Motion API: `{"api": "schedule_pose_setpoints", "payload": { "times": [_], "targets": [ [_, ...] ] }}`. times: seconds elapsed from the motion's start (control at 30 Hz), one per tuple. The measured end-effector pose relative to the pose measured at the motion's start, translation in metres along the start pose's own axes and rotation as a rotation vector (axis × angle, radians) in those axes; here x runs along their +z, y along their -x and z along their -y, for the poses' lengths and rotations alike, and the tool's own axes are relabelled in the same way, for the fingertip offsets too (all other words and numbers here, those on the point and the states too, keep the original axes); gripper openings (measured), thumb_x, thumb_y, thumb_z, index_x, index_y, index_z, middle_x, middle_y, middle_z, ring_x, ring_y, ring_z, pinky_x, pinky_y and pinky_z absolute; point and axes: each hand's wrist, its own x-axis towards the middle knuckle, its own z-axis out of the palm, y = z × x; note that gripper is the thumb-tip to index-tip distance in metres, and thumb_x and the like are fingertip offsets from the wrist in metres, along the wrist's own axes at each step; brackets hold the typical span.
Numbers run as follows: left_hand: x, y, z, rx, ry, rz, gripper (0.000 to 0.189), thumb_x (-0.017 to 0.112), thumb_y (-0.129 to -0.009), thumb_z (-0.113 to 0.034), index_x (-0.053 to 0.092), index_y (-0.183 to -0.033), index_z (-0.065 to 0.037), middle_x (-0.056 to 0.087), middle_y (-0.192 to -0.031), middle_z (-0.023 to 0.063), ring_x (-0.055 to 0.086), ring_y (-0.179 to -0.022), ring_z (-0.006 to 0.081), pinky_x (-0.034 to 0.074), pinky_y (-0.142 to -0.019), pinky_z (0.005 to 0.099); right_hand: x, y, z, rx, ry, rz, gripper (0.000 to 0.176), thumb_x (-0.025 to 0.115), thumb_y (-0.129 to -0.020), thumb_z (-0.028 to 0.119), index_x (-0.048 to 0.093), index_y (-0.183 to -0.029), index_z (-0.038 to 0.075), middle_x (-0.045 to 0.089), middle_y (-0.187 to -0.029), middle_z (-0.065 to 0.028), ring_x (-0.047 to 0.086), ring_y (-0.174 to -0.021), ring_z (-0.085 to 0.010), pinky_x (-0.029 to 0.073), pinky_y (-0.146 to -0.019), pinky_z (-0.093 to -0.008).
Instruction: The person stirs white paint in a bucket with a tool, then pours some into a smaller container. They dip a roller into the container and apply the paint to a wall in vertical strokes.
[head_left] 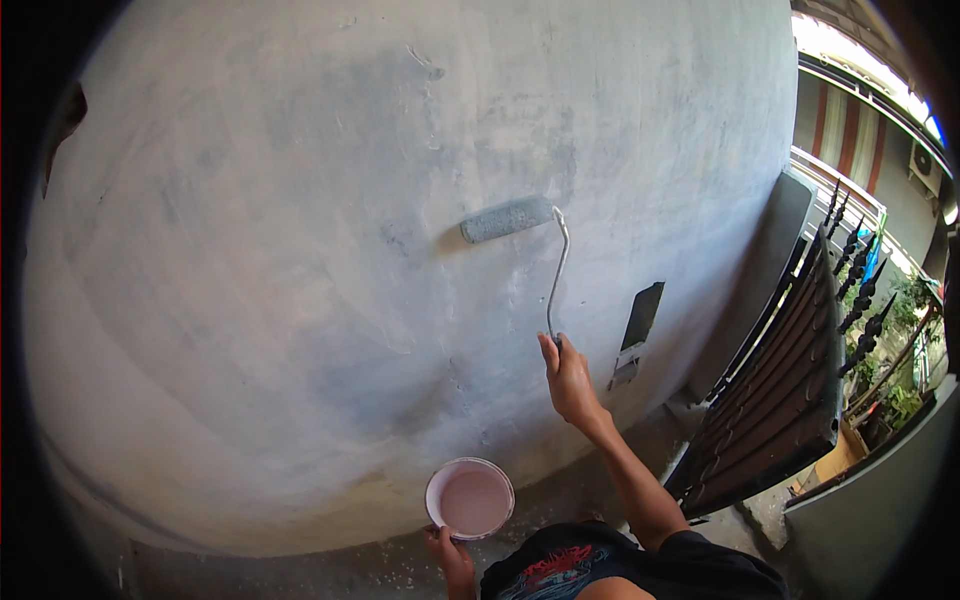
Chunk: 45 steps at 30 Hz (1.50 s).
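Right hand, centre frame: clenched on paint roller handle, sleeve flat against wall above centre. Left hand, bottom centre: I grasp paint bowl by its rim. Advice, I judge: even pressure, overlapping strokes, bowl level.

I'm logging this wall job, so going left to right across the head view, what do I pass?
Paint bowl → right hand gripping the roller handle → dark wall slot → black metal gate → green plants.
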Motion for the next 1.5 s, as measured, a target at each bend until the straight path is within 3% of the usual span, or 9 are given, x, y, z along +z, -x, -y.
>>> {"api": "schedule_pose_setpoints", "payload": {
  "times": [0.43, 0.5, 0.7, 0.87, 1.13, 1.23, 1.33, 1.43, 1.5],
  "targets": [
    [-0.022, -0.007, 0.01, 0.323, -0.27, 0.16, 0.03, 0.05, -0.075, 0.0, 0.045, -0.104, -0.006, 0.051, -0.102, 0.0071, 0.054, -0.09, 0.0169, 0.048, -0.072, 0.0304, -0.015, -0.081, 0.088, -0.011, 0.027, 0.018, 0.04, 0.047, -0.102, 0.029, 0.041, -0.08, -0.004, 0.043, -0.057, -0.0238, 0.025, -0.052, -0.0331, 0.031, -0.048, -0.0444],
    [-0.003, 0.013, -0.014, 0.046, -0.018, 0.048, 0.016, 0.05, -0.081, -0.007, 0.048, -0.096, -0.001, 0.042, -0.101, 0.0076, 0.047, -0.094, 0.017, 0.04, -0.083, 0.0301, -0.012, -0.071, 0.086, 0.033, 0.017, 0.027, 0.039, 0.047, -0.102, 0.028, 0.041, -0.08, -0.004, 0.043, -0.056, -0.0236, 0.027, -0.05, -0.0328, 0.031, -0.048, -0.0445],
    [-0.037, 0.003, 0.017, 0.369, -0.271, 0.144, 0.034, 0.052, -0.077, -0.003, 0.047, -0.11, -0.003, 0.053, -0.109, 0.0084, 0.055, -0.097, 0.0177, 0.046, -0.081, 0.0305, 0.007, -0.003, 0.022, -0.001, 0.037, -0.011, 0.036, 0.047, -0.102, 0.027, 0.045, -0.087, -0.005, 0.048, -0.059, -0.025, 0.044, -0.05, -0.0382, 0.033, -0.05, -0.0459],
    [-0.02, 0.01, -0.004, 0.081, -0.049, 0.005, 0.035, 0.053, -0.077, -0.004, 0.047, -0.111, -0.004, 0.053, -0.108, 0.0083, 0.053, -0.099, 0.0178, 0.044, -0.084, 0.0311, 0.01, 0.019, 0.005, 0.053, -0.026, -0.014, 0.035, 0.047, -0.102, 0.028, 0.048, -0.091, -0.006, 0.051, -0.062, -0.026, 0.049, -0.054, -0.0427, 0.036, -0.05, -0.0459],
    [-0.046, -0.003, 0.017, 0.319, -0.215, 0.123, 0.033, 0.054, -0.076, -0.005, 0.047, -0.108, -0.006, 0.051, -0.105, 0.0076, 0.052, -0.096, 0.0182, 0.044, -0.08, 0.0322, -0.03, -0.081, 0.09, 0.127, -0.468, 0.239, 0.044, 0.049, -0.1, 0.044, 0.051, -0.083, 0.003, 0.045, -0.06, 0.0002, 0.045, -0.048, -0.0084, 0.04, -0.046, -0.0249],
    [-0.046, -0.001, 0.011, 0.416, -0.395, 0.107, 0.033, 0.053, -0.075, -0.005, 0.047, -0.107, -0.007, 0.051, -0.102, 0.0067, 0.052, -0.094, 0.018, 0.044, -0.078, 0.0317, -0.057, -0.119, 0.108, -0.002, -0.505, 0.277, 0.052, 0.041, -0.101, 0.048, 0.054, -0.092, -0.001, 0.044, -0.059, -0.0006, 0.045, -0.05, -0.0099, 0.043, -0.052, -0.0263],
    [-0.029, 0.014, -0.005, 0.035, 0.138, -0.001, 0.033, 0.052, -0.073, -0.003, 0.046, -0.105, -0.006, 0.05, -0.1, 0.0068, 0.052, -0.092, 0.018, 0.044, -0.078, 0.031, -0.075, -0.142, 0.124, -0.04, -0.553, 0.277, 0.054, 0.039, -0.101, 0.051, 0.053, -0.091, 0.001, 0.042, -0.058, 0.0003, 0.045, -0.052, -0.0106, 0.047, -0.058, -0.0288],
    [-0.036, 0.01, 0.009, 0.414, -0.27, 0.051, 0.033, 0.053, -0.072, -0.004, 0.046, -0.104, -0.005, 0.05, -0.1, 0.0073, 0.051, -0.091, 0.0176, 0.044, -0.078, 0.0307, -0.089, -0.161, 0.122, -0.073, -0.422, 0.225, 0.052, 0.042, -0.1, 0.053, 0.052, -0.084, 0.004, 0.041, -0.057, 0.0011, 0.043, -0.05, -0.0096, 0.044, -0.051, -0.0272],
    [-0.026, 0.012, -0.003, 0.031, 0.077, -0.107, 0.037, 0.055, -0.066, -0.007, 0.048, -0.102, -0.009, 0.052, -0.098, 0.0084, 0.054, -0.092, 0.023, 0.047, -0.08, 0.0362, -0.095, -0.162, 0.115, -0.037, -0.397, 0.235, 0.052, 0.042, -0.099, 0.053, 0.05, -0.08, 0.006, 0.041, -0.056, 0.0012, 0.042, -0.048, -0.0091, 0.042, -0.048, -0.0262]
  ]
}}
